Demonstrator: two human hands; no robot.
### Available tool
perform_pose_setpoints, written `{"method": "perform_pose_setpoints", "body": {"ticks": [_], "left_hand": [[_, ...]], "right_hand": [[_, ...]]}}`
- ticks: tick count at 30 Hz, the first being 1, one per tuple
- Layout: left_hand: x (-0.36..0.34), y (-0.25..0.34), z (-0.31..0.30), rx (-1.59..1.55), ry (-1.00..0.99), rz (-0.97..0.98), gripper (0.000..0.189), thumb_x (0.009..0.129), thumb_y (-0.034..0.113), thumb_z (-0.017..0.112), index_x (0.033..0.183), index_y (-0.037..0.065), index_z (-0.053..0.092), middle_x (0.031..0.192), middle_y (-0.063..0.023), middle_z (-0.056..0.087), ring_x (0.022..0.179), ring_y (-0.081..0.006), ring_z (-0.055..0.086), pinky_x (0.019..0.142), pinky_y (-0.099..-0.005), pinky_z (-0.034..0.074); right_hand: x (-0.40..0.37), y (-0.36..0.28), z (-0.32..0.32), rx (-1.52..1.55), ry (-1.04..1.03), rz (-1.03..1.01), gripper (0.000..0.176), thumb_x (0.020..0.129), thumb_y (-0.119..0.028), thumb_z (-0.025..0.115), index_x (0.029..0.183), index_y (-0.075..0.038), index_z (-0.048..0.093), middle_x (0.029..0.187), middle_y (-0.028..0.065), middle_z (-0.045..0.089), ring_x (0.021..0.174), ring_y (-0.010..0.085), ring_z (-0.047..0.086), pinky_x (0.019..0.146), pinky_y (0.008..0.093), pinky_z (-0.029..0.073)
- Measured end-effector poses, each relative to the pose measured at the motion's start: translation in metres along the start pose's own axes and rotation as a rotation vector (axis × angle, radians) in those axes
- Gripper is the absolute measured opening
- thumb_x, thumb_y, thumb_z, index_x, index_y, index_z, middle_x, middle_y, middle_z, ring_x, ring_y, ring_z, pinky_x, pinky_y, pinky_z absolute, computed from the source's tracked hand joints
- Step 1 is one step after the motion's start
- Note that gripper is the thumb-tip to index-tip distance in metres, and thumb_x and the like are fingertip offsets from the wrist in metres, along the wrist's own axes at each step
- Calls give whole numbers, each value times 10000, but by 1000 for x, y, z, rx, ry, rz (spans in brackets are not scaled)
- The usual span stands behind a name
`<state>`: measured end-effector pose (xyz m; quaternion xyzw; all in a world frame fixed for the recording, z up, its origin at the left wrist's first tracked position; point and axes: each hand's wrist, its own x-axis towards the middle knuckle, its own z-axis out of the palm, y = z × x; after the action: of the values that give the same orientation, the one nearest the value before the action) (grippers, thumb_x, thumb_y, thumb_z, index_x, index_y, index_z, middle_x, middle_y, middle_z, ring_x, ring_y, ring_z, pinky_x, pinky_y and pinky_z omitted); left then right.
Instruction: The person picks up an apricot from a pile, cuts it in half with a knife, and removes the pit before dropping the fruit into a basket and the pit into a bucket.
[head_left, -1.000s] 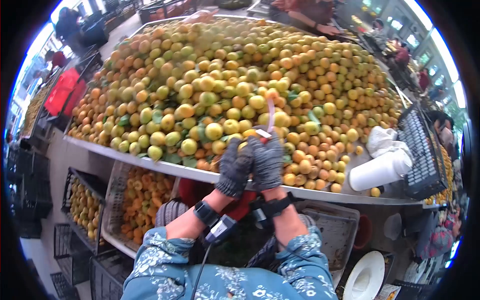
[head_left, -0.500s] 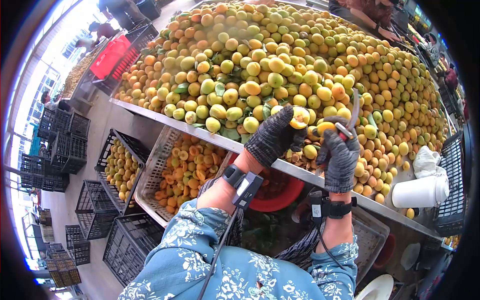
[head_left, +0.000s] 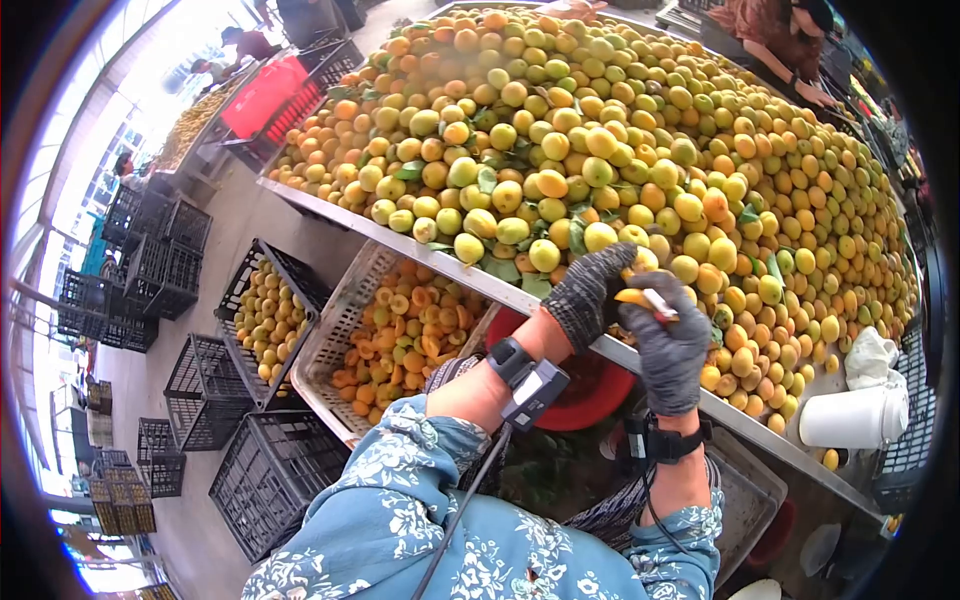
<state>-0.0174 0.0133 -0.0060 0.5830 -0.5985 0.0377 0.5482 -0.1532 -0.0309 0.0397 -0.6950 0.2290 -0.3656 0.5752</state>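
My left hand [head_left: 592,295], in a dark grey knitted glove, is closed round an apricot [head_left: 642,262] at the near edge of a big heap of apricots [head_left: 560,145]. Right beside it, my gloved right hand [head_left: 672,350] grips a small knife [head_left: 662,306]; its red and white handle end shows, but the blade cannot be made out. A yellow piece of apricot [head_left: 631,297] sits by the right thumb. Both hands nearly touch, above the metal rim of the table [head_left: 450,272].
Below the rim stand a pale crate [head_left: 322,350] of halved apricots and a red basin [head_left: 590,400]. Black crates [head_left: 270,480] are on the floor at left. A white container [head_left: 850,418] lies at right. Another person [head_left: 775,45] works across the heap.
My hands have come together, and the right hand has turned so the upright curved blade no longer shows. The cut face of the left hand's apricot is now mostly hidden. The view has shifted.
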Motion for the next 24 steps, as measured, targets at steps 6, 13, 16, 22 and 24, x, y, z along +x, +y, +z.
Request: {"method": "perform_pose_setpoints", "body": {"ticks": [6,13,16,22,24], "left_hand": [[8,5,-11,-1398,8,-1152,345,898,325,567,1150,90,578,928,-89,639,710,-233,662,552,-325,564],[6,38,-39,-1467,133,-1002,351,876,283,591,1137,48,587,915,-101,647,703,-231,639,584,-331,546],[-3,49,-57,-1426,151,-1012,355,882,310,590,1115,42,603,830,-111,634,653,-216,624,547,-310,519],[-44,87,-102,-1426,155,-1150,302,865,310,628,984,33,599,760,-131,635,636,-250,625,512,-325,514],[-59,94,-125,-1432,171,-1122,300,870,312,614,969,30,596,744,-131,634,598,-240,617,485,-319,508]], "right_hand": [[3,8,-19,353,274,184,206,779,-11,669,985,-14,662,717,-15,609,492,40,491,444,176,392],[-20,-13,-5,326,277,293,260,808,-233,653,970,-31,633,668,11,580,376,87,460,348,205,361],[-46,-17,-13,420,105,348,307,809,-207,602,1047,-14,612,658,47,595,425,109,507,380,221,400],[-123,-28,-8,368,78,499,331,803,-193,586,1075,-5,594,708,103,636,417,130,512,369,221,394],[-144,-20,0,391,119,590,319,799,-166,606,1070,1,584,701,117,636,368,146,486,318,242,364]]}}
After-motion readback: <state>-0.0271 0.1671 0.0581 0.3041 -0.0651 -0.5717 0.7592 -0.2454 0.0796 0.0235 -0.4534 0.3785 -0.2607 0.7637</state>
